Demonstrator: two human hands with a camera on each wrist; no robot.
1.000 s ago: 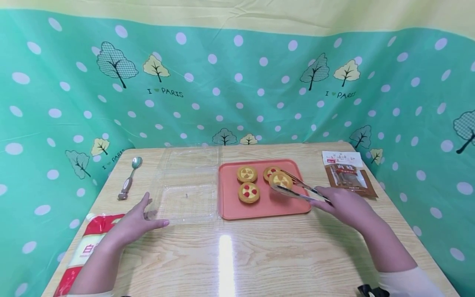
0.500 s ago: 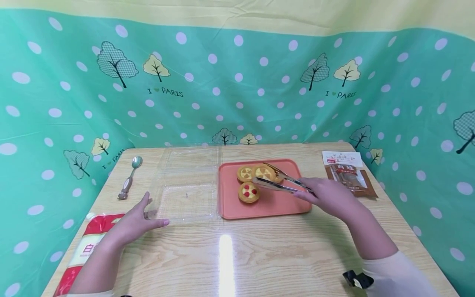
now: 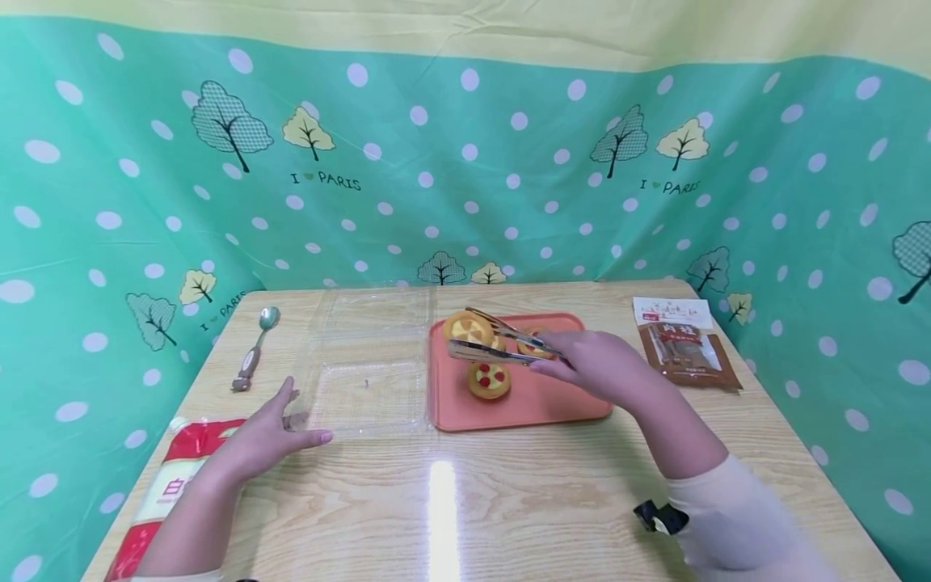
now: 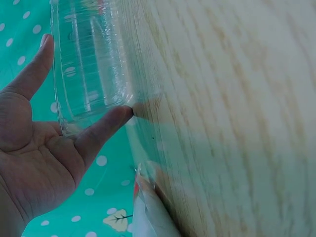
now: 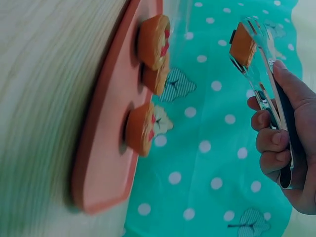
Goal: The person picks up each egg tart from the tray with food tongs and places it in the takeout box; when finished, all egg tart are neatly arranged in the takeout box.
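My right hand [image 3: 607, 368] grips metal tongs [image 3: 483, 352], whose tips pinch an egg tart [image 3: 468, 328] with a segmented yellow top. In the right wrist view this tart [image 5: 243, 45] is raised off the pink tray [image 5: 101, 163], with my fingers curled round the tongs' handles. On the tray lie a red-topped tart [image 3: 490, 381], another partly behind the tongs, and a third mostly hidden under the lifted one. My left hand [image 3: 262, 440] rests at the near left corner of a clear plastic box [image 3: 374, 400], thumb and a finger extended against its wall [image 4: 94, 64].
The box's lid [image 3: 378, 311] lies folded back behind it. A spoon [image 3: 254, 347] lies at the left, and a red and white bag [image 3: 167, 493] under the left forearm. Brown and white packets [image 3: 687, 352] lie at the right. A patterned curtain [image 3: 465, 162] closes off the back.
My right hand has carried the tongs and tart leftward across the tray, from its right half to above its left edge near the box. The left hand has stayed in place.
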